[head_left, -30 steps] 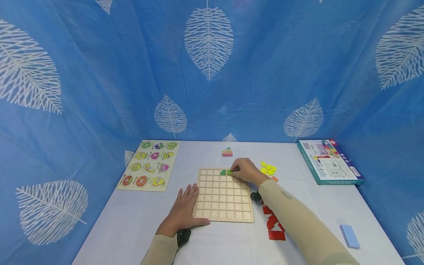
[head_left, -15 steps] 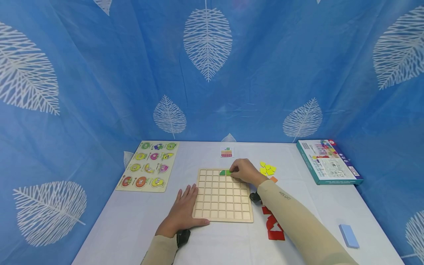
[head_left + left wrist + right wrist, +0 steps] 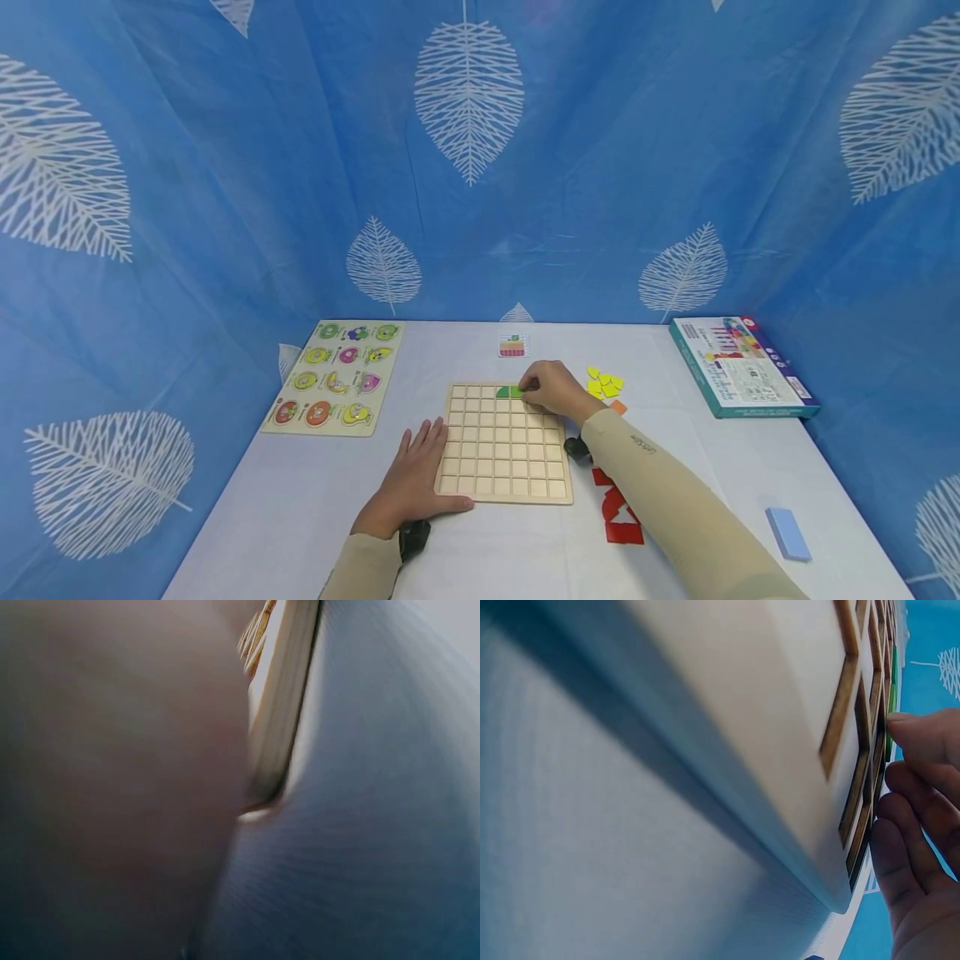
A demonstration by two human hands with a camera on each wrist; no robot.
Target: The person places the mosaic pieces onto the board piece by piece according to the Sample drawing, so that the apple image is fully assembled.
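A square wooden grid board lies on the white table. My left hand rests at its near left corner, fingers spread along the left edge and thumb along the front edge. The board's pale side shows beside a blurred hand in the left wrist view. In the grid's far row sits a dark green rounded piece. Right beside it is a light green piece, which my right hand pinches, its fingers partly covering it. The right wrist view shows the thumb tip at the green edge, other fingers curled.
Several yellow pieces, an orange piece and red pieces lie right of the board. A small pattern card is behind it. Around these are a fruit puzzle board, a game box and a blue block.
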